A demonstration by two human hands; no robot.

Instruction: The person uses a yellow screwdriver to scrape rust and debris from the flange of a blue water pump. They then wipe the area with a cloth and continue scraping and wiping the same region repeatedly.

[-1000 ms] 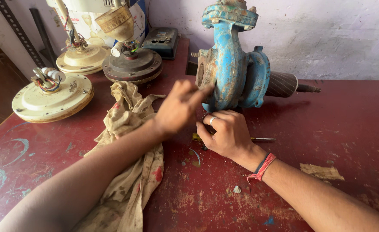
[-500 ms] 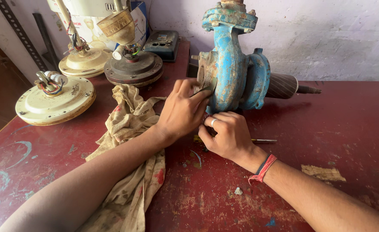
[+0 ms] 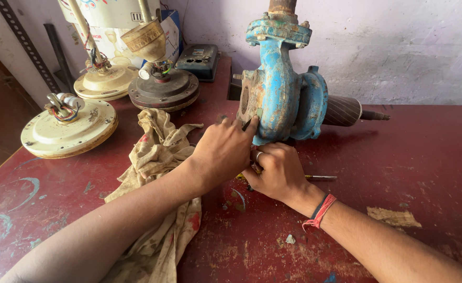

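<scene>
A worn blue pump housing (image 3: 283, 89) with a rusty front flange and a ribbed rotor and shaft (image 3: 346, 111) stands on the red table (image 3: 424, 157). My left hand (image 3: 223, 152) reaches to the pump's lower front rim, its fingertips pinching a small dark piece against the blue casting. My right hand (image 3: 278, 170), with a ring and a red wristband, lies just below the pump's base. It is closed around a screwdriver (image 3: 320, 178) with a yellow handle; the metal shaft sticks out to the right along the table.
A stained cream rag (image 3: 160, 157) lies under my left forearm. Three ceiling-fan motors stand at the left: a cream one (image 3: 68, 131), another cream one (image 3: 105, 81) and a dark one (image 3: 163, 89). A grey switch box (image 3: 199, 60) sits at the back, and a paper scrap (image 3: 393, 216) lies at the right.
My left hand came down from above the table onto the pump's front rim. The right hand slid a little closer under the pump's base.
</scene>
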